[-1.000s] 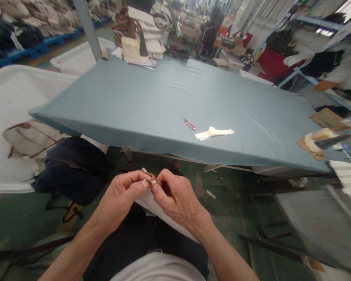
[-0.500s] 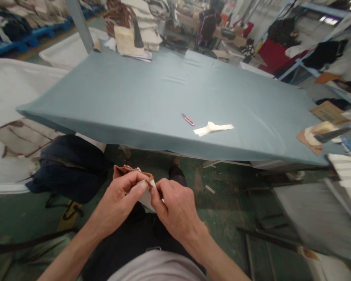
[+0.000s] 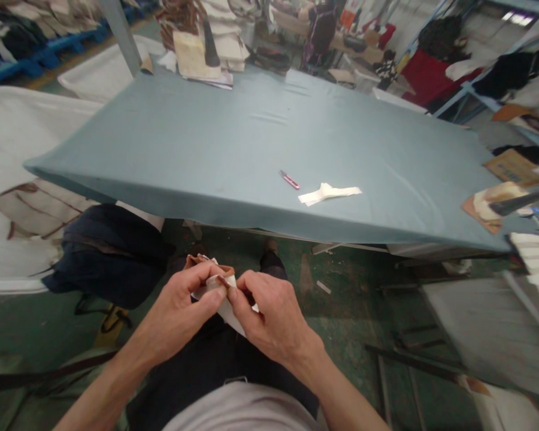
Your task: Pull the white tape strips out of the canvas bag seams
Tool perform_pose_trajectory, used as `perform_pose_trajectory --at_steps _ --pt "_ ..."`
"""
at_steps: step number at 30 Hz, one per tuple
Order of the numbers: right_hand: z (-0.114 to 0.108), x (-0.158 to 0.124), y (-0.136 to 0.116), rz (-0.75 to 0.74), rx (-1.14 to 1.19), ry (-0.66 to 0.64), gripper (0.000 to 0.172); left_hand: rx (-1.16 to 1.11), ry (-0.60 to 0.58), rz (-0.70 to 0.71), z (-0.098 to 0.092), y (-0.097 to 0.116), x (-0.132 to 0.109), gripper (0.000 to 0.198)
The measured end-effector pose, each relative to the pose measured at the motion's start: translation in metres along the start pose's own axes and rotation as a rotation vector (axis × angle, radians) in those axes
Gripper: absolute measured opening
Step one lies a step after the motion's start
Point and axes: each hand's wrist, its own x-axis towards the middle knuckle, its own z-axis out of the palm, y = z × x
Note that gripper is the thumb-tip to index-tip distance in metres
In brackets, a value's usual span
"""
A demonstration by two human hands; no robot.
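Over my lap, both hands pinch a small white fabric piece with brown trim point(image 3: 229, 314). My left hand point(image 3: 186, 305) has thumb and fingers closed on its upper edge. Right beside it, my right hand point(image 3: 269, 308) grips the same edge, its fingertips almost meeting the left ones. Brown edging shows above and between the fingers; much of the piece is hidden behind my hands. On the blue-green table point(image 3: 197, 143) ahead lie small red-handled thread snips point(image 3: 290, 179) and a cream fabric strip point(image 3: 330, 193).
White bins point(image 3: 22, 114) stand at the left, with a dark blue bag point(image 3: 108, 254) hanging by the nearer one. Stacked cream pieces point(image 3: 224, 36) sit at the table's far left. A cardboard piece point(image 3: 514, 167) lies at the right end. A grey panel point(image 3: 485, 329) is at lower right.
My fingers have shifted slightly along the edge of the piece, and more white fabric shows between them. The grip of both hands stays. The view has tilted slightly.
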Motion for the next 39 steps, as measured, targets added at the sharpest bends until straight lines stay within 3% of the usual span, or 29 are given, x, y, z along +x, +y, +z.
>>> perform_pose_trajectory --at_steps 4,10,14,19,22,25,28,34,39 --pt "-0.011 0.005 -0.001 0.075 0.03 -0.056 0.025 0.037 0.048 0.044 0.005 -0.001 0.0 0.024" --pt "-0.015 0.01 0.006 0.107 0.026 -0.074 0.038 0.072 0.038 0.094 0.017 -0.013 0.007 0.019" --pt "-0.029 0.028 0.025 0.06 -0.092 -0.073 0.039 -0.026 0.122 -0.007 0.026 -0.015 0.015 0.03" --pt "-0.079 0.107 0.091 0.367 -0.458 0.15 0.03 -0.087 0.041 -0.07 0.017 -0.011 0.029 0.038" --pt "-0.1 0.167 0.136 0.436 -0.567 0.175 0.03 -0.189 0.072 -0.056 0.01 -0.008 0.037 0.044" --pt "-0.1 0.209 0.169 0.474 -0.623 0.13 0.037 -0.329 0.05 -0.1 0.006 -0.003 0.041 0.046" --pt "-0.087 0.226 0.186 0.504 -0.621 0.099 0.037 -0.395 0.066 -0.165 0.002 0.002 0.044 0.046" --pt "-0.078 0.229 0.193 0.507 -0.528 0.102 0.035 -0.359 0.112 -0.179 -0.006 0.009 0.047 0.046" --pt "-0.084 0.218 0.164 0.423 -0.322 0.064 0.023 -0.403 0.16 -0.167 -0.004 0.008 0.044 0.048"
